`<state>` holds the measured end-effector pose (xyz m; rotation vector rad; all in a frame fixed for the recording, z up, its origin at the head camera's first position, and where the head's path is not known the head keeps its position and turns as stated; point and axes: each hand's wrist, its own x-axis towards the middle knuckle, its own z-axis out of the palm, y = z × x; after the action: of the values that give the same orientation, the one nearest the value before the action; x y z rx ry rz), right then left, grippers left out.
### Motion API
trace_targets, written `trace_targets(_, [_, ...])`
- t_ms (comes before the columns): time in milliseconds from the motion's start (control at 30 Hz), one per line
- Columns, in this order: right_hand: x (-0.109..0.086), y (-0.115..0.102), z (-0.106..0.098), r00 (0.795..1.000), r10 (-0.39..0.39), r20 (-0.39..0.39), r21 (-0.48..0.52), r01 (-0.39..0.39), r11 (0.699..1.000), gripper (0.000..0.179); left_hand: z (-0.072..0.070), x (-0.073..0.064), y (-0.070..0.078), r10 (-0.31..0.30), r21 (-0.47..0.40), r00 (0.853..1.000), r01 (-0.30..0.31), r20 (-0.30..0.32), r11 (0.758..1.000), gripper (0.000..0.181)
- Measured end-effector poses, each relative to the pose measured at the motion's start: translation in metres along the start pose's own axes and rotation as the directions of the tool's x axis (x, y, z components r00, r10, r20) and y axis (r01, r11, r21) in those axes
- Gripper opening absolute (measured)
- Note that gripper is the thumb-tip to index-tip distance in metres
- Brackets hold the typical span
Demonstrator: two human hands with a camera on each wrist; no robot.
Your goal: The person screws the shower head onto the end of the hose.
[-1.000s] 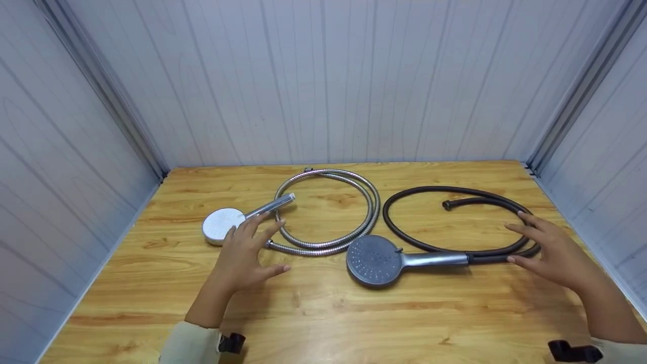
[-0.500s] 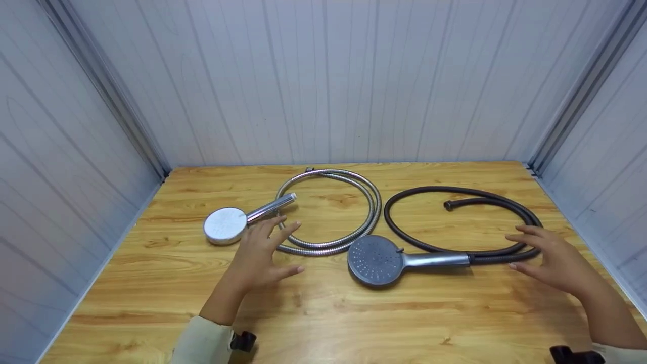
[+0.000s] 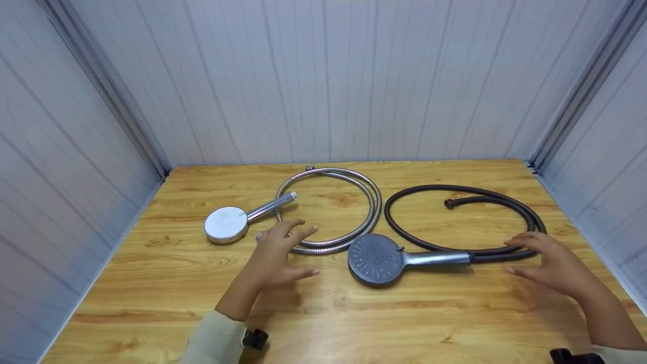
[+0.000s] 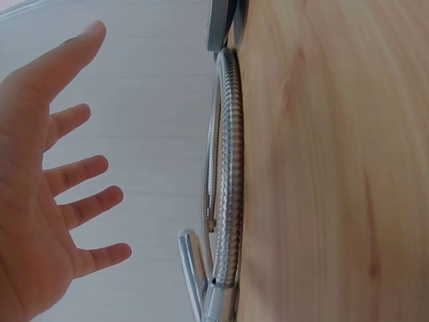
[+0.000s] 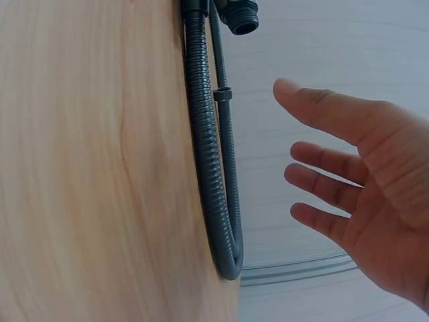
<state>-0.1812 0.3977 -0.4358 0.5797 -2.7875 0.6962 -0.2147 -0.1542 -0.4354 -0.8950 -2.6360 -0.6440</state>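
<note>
My left hand (image 3: 275, 260) hovers with spread fingers over the near side of a coiled chrome shower hose (image 3: 375, 202), holding nothing. Left of it lies a chrome shower head (image 3: 226, 223) with a pale face, its handle crossing the hose loop. A grey shower head (image 3: 375, 259) lies face up between the hands, its handle pointing right. My right hand (image 3: 551, 263), fingers apart and holding nothing, is by the right bend of a black shower hose (image 3: 429, 188). The wrist views show both palms apart from the chrome hose (image 4: 232, 161) and the black hose (image 5: 208, 154).
Everything lies on a wood-grain tabletop (image 3: 323, 318). Pale panelled walls enclose it at the back (image 3: 349, 81), left (image 3: 65, 167) and right (image 3: 606, 151). A dark threaded end (image 5: 242, 20) shows at the top of the right wrist view.
My left hand has drifted right, uncovering more of the chrome shower head. My right hand has come slightly nearer the front. The shower heads and hoses stay put.
</note>
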Motion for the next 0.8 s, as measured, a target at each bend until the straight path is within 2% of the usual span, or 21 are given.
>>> trace_targets(267, [-0.004, 0.004, 0.008, 0.999, 0.019, -0.044, 0.029, -0.018, 0.999, 0.051, 0.011, 0.009, 0.007, 0.080, -0.080, 0.997, -0.079, 0.004, 0.994, 0.076])
trace_targets(367, [-0.004, 0.007, 0.010, 0.998, 0.041, -0.042, 0.052, -0.039, 0.998, 0.050, 0.015, 0.013, 0.011, 0.093, -0.123, 0.996, -0.092, 0.004, 0.988, 0.076])
trace_targets(633, [-0.006, 0.008, 0.012, 0.989, 0.146, 0.008, 0.178, -0.145, 0.973, 0.044, 0.026, 0.023, 0.026, 0.098, -0.228, 0.994, -0.085, 0.047, 0.970, 0.074])
trace_targets(800, [-0.007, 0.009, 0.013, 0.983, 0.182, 0.027, 0.191, -0.183, 0.964, 0.042, 0.034, 0.028, 0.036, 0.102, -0.279, 0.992, -0.076, 0.079, 0.957, 0.072])
